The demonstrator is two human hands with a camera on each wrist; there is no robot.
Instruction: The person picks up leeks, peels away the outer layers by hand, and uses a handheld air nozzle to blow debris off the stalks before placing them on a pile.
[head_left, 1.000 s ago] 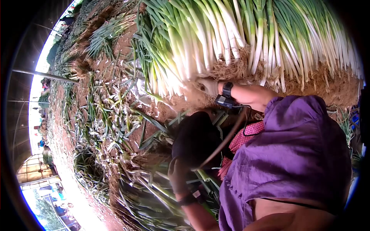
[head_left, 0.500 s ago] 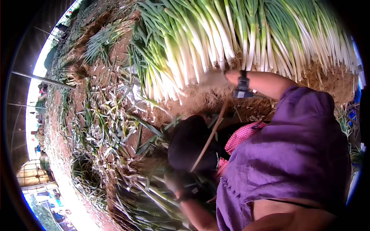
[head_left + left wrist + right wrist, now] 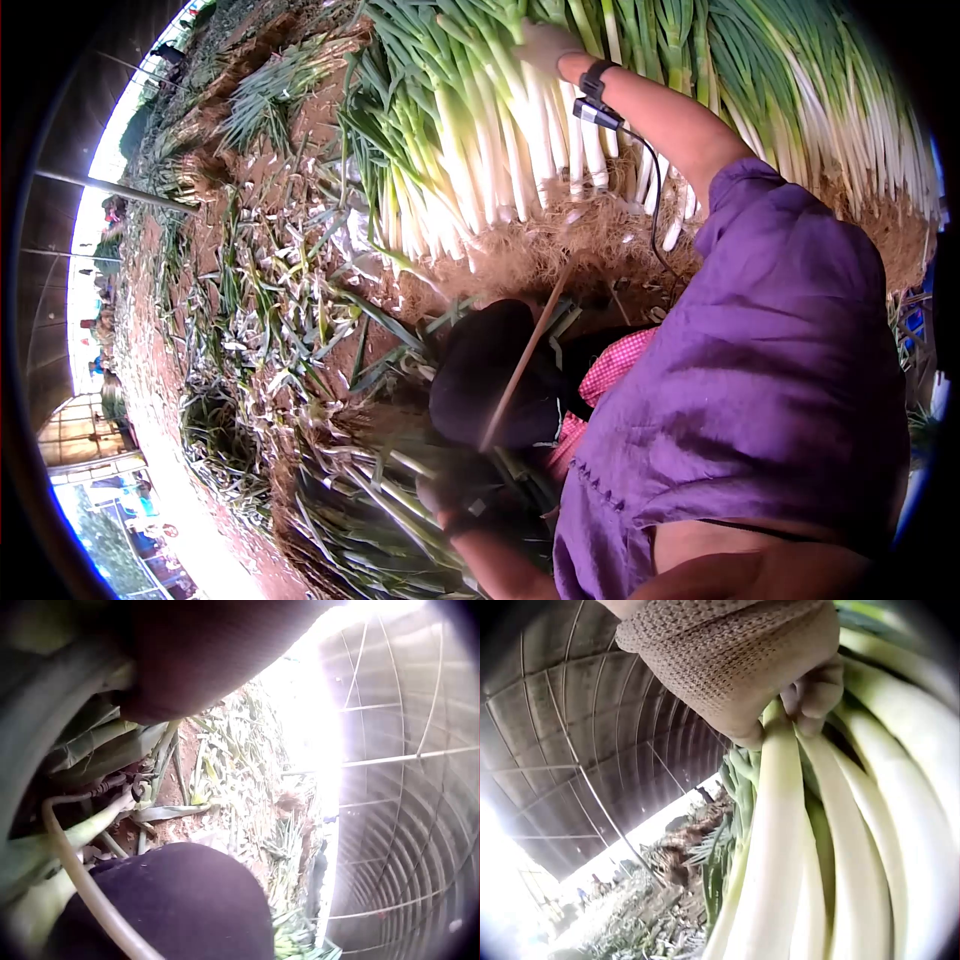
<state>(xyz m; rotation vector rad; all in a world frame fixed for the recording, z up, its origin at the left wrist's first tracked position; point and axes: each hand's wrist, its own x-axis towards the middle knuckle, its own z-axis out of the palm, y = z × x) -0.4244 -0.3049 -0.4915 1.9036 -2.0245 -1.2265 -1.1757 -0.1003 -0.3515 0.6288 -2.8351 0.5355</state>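
Long leeks with white stalks (image 3: 540, 120) and green tops lie side by side, their roots toward the person. The right hand (image 3: 550, 48), in a knitted glove, is over the upper part of the row. In the right wrist view the right hand (image 3: 742, 667) pinches one leek (image 3: 769, 817) between thumb and fingers, with other stalks beside it. Near the dark-clothed knee, the left hand (image 3: 445, 497) is blurred beside loose leeks (image 3: 385, 490). In the left wrist view the left hand (image 3: 210, 656) looms close above green stalks; its fingertips are hidden.
A thin pale-brown rod or tube (image 3: 528, 355) crosses in front of the dark knee (image 3: 485, 385). Cut leaves and scraps (image 3: 285, 310) litter the soil at left. Another leek pile (image 3: 265, 110) lies beyond. A ribbed shelter roof (image 3: 615, 727) arches overhead.
The right hand has moved up from the root ends to the greener part of the leeks. The left hand has shifted slightly down and left beside the knee.
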